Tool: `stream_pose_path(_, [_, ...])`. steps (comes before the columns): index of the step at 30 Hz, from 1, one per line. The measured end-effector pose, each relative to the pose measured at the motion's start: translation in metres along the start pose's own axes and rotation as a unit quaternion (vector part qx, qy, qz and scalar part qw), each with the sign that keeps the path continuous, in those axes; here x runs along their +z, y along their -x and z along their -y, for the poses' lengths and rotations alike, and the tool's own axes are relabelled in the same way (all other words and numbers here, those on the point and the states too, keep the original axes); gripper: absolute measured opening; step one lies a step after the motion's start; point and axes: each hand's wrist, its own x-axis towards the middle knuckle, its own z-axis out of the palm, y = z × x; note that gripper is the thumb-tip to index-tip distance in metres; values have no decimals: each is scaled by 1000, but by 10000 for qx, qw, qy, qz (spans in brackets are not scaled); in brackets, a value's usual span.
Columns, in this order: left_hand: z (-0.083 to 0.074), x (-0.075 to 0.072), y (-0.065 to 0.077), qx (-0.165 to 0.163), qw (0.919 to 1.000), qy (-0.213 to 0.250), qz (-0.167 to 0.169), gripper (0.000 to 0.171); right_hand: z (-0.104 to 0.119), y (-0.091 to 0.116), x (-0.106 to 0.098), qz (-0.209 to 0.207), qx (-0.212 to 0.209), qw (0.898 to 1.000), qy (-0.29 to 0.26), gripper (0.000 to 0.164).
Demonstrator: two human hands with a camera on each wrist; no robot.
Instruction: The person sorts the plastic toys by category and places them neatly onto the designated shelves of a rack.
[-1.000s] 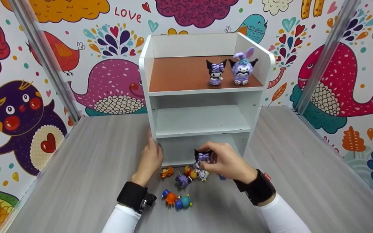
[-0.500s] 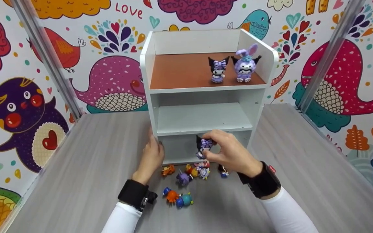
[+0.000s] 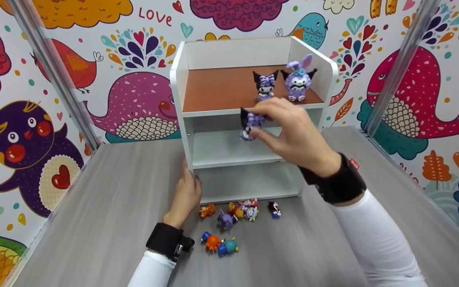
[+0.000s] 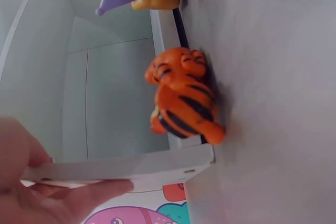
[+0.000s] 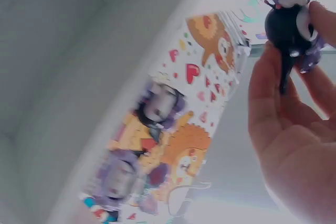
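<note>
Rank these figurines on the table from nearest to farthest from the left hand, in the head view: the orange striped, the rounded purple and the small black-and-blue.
1. Orange striped figurine: just right of the left hand.
2. Rounded purple figurine: farther right, slightly lower in view.
3. Small black-and-blue figurine: farthest, alone at right.

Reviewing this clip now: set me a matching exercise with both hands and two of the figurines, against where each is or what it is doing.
Column one
1. Left hand
2. Bunny-eared figurine
3. Right hand
4. Orange black-striped figurine

Column two
A. holding a black-and-purple figurine in the air
B. on the grey tabletop, in front of the shelves
C. gripping the side of the white shelf unit
D. standing on the brown top surface, near its right end

Pairs: 1-C, 2-D, 3-A, 4-B
</note>
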Motion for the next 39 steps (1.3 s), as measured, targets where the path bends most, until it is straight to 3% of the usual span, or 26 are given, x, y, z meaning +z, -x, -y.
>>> stream_pose_path(8, [0,0,1,6,10000,-34,-61,66,-1,-40,-12,-205,281,9982,487,27])
stream_pose_path(15, [-1,-1,0,18,10000,-46,-35,66,-9,-64,-10,8,842,9916,980,28])
stream_pose_path(19, [1,-1,0,-24,10000,-50,37,66,-13,-74,-6,162,964,9883,1171,27])
stream_pose_path(29, [-1,0,2,49,10000,-65,-23,66,-19,-85,8,525,1041,9825,1455,26])
stream_pose_path(39, [-3,-1,1,-55,9999,-71,62,66,-22,-84,12,590,1028,9805,1567,27])
